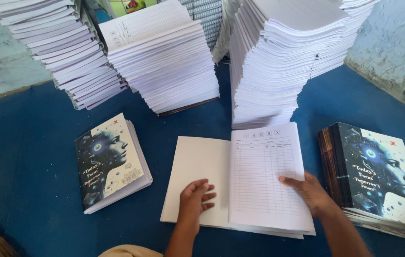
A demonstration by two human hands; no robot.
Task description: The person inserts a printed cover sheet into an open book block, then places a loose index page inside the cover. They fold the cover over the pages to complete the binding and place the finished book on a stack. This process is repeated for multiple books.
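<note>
Open notebook (240, 181) is laid flat on the blue surface (31, 190), low centre of the head view, directly under both hands. Left hand (195, 200) is rested on the blank inside cover at the left of the spread, fingers loosely curled, palm down, nothing gripped. Right hand (309, 190) is laid on the lower right part of the ruled table page, fingers spread flat and pointing left, pressing the sheet, nothing clasped. The spine fold is seen between the two hands, running up from the near edge. Just beside the right hand, a stack of covered notebooks (378, 181) is set at the right, dark cover with a profile head illustration on top; contact with the wrist cannot be told. A single closed notebook (110, 164) with the same cover is placed well apart to the left, tilted. Farther back, a tall stack of white page blocks (269, 71) is stood just behind the open notebook's far edge. Left of it a second paper stack (164, 62) is seen, ruled sheet on top, and a leaning stack (64, 52) at far left.
</note>
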